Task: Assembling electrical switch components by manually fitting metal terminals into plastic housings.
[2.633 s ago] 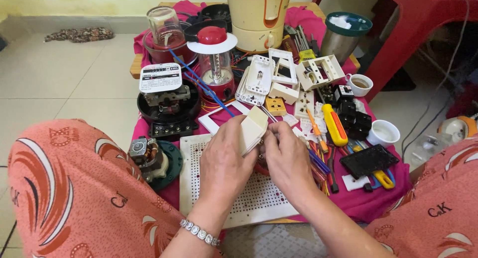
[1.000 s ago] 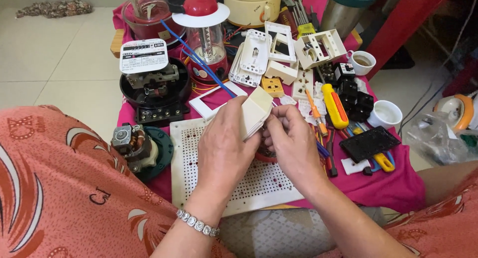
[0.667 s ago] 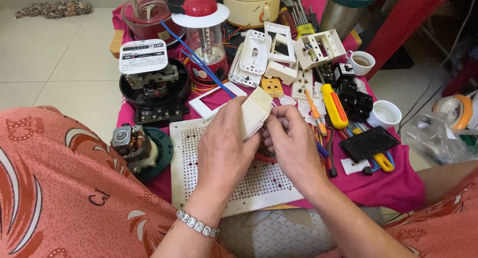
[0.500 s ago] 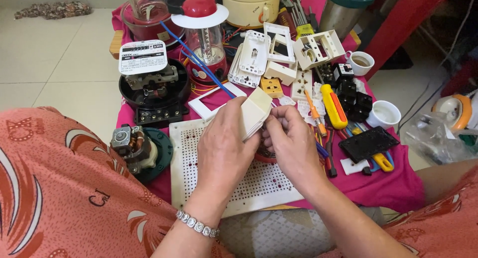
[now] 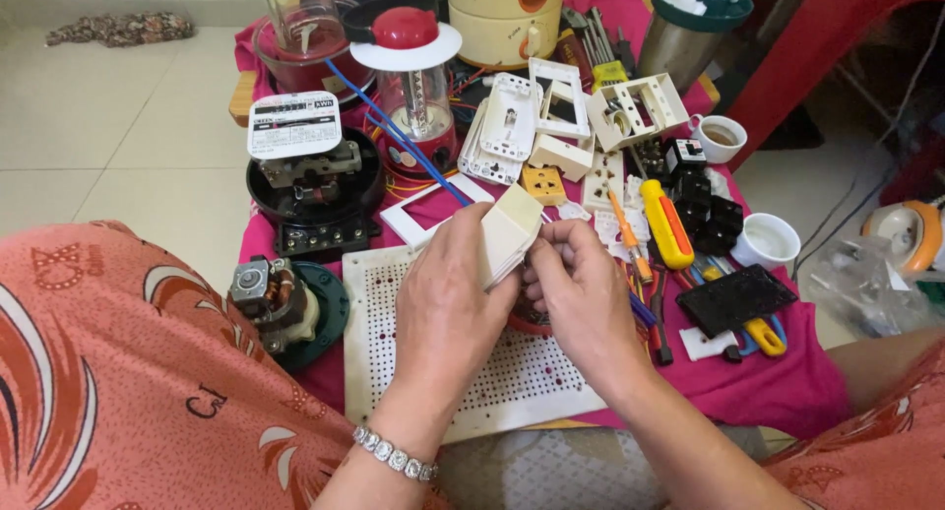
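My left hand grips a cream plastic switch box, tilted, above a white perforated board. My right hand is at the box's lower right side, fingertips pinched against its back; what they pinch is hidden. A bead bracelet circles my left wrist. Both hands hover over a low table with a pink cloth.
A small motor lies at left, a black meter base behind it. White switch plates, a yellow-red screwdriver, several hand tools, two white cups, a red-capped jar and a cream appliance crowd the cloth.
The hands have stayed together on the cream box, which has barely shifted. The view has tilted slightly since the earliest frame.
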